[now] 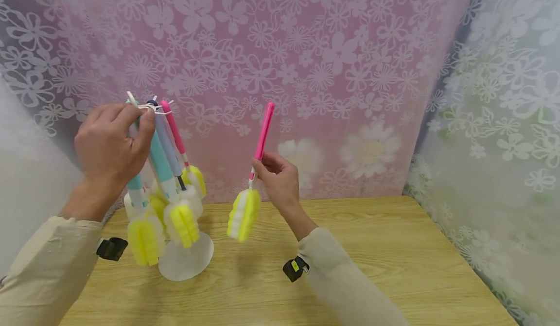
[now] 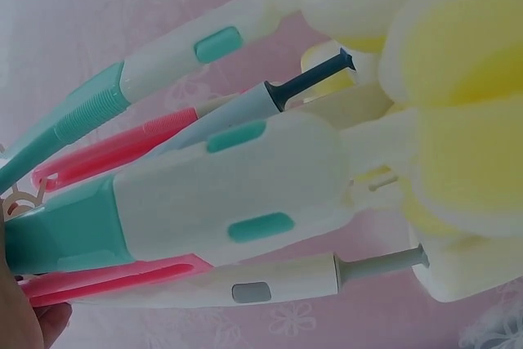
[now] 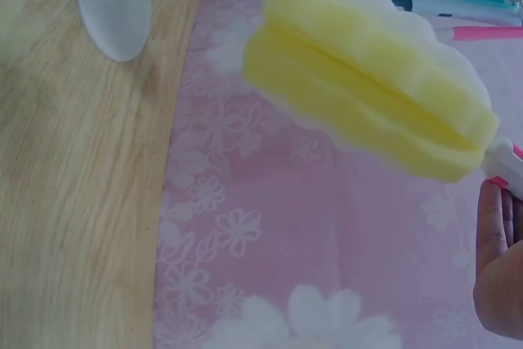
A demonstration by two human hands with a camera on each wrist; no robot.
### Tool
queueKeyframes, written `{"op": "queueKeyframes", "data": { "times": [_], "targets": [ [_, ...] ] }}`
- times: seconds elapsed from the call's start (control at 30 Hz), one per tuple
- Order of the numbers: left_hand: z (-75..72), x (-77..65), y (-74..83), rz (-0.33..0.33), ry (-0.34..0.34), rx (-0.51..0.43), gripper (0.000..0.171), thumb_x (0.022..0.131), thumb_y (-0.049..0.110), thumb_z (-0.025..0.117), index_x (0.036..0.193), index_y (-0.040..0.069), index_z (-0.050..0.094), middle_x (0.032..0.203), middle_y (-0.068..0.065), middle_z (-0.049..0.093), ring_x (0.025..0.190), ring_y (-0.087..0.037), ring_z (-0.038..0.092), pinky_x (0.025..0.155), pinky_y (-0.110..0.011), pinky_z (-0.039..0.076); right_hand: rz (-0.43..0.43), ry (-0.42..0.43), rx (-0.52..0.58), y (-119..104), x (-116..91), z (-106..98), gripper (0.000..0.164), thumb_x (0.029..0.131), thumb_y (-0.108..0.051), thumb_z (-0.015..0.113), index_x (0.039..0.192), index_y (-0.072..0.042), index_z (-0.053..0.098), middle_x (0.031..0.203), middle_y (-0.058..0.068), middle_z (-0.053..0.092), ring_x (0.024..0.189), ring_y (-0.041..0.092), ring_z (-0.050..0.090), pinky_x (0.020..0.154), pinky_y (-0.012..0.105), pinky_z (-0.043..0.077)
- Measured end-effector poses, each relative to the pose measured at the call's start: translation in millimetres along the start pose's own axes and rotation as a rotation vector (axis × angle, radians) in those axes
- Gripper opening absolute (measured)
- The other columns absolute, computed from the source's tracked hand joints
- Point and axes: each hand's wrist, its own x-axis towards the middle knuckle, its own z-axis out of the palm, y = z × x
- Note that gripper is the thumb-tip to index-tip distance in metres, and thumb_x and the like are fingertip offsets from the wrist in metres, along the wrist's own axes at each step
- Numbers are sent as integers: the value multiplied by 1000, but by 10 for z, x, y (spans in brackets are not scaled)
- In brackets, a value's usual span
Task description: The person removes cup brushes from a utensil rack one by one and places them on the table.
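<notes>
My left hand curls over the top of a white brush stand, thumb and forefinger at its hooks. Sponge brushes hang around the stand, heads down; among them are a teal-handled brush, a blue-grey-handled brush and a pink-handled brush. The left palm hides some handle ends. To the right, my right hand pinches another pink-handled sponge brush low on its handle. Its yellow and white sponge head points down, apart from the stand, above the table.
The wooden table runs up to a pink flowered curtain at the back. A pale flowered curtain lines the right side. Each sleeve carries a black wrist camera, one being the right wrist camera.
</notes>
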Motion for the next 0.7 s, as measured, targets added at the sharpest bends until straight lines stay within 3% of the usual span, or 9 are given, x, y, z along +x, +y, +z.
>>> {"op": "queueKeyframes", "data": {
  "times": [0.23, 0.5, 0.7],
  "targets": [
    [16, -9, 4, -25, -4, 0, 40, 85, 37, 45, 87, 3, 67, 92, -13, 64, 94, -34, 55, 79, -49, 41, 91, 14, -39, 180, -45, -146, 25, 78, -11, 65, 99, 3, 63, 86, 15, 63, 77, 25, 61, 68, 31, 50],
    [9, -9, 0, -21, -13, -3, 42, 85, 38, 45, 88, 2, 67, 92, -14, 64, 94, -35, 55, 78, -49, 41, 235, -17, -55, 630, -88, -271, 27, 77, -21, 67, 97, -3, 65, 89, 14, 63, 76, 21, 62, 69, 34, 50],
    [19, -18, 3, -36, -19, 7, 41, 85, 37, 45, 89, 2, 66, 94, -15, 64, 95, -34, 54, 80, -49, 41, 287, -39, -71, 827, -162, -298, 27, 77, -22, 67, 96, -2, 65, 86, 12, 63, 76, 23, 63, 67, 33, 51]
  ]
}}
